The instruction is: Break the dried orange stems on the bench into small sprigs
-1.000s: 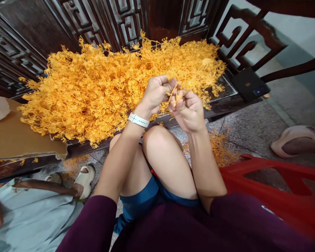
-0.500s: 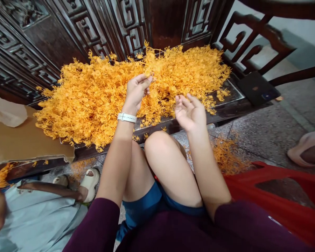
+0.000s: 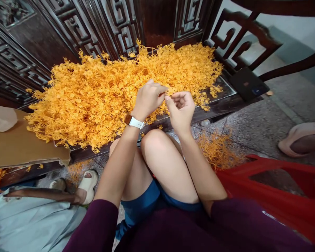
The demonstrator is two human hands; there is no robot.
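Over the front edge of a big heap of orange-yellow plastic branching pieces (image 3: 94, 94), my two hands meet fingertip to fingertip. My left hand (image 3: 150, 98), with a watch (image 3: 133, 121) on its wrist, is closed in a pinch, its back turned up. The small orange piece it pinches is almost wholly hidden by the fingers. My right hand (image 3: 182, 110) is closed too, thumb and forefinger pressed together against the left fingertips, other fingers curled. What the right fingers grip is too small to make out.
The heap lies on a dark carved wooden bench (image 3: 217, 108). A black phone (image 3: 248, 84) rests at its right end, cardboard (image 3: 28, 140) at the left. Orange scraps (image 3: 220, 148) litter the floor beside a red plastic stool (image 3: 252, 182). Another person's legs (image 3: 36, 213) are at left.
My left hand has come from the heap, where it pinched an orange piece, down and right to my right hand. My right hand has moved left and closed from a loosely open pose.
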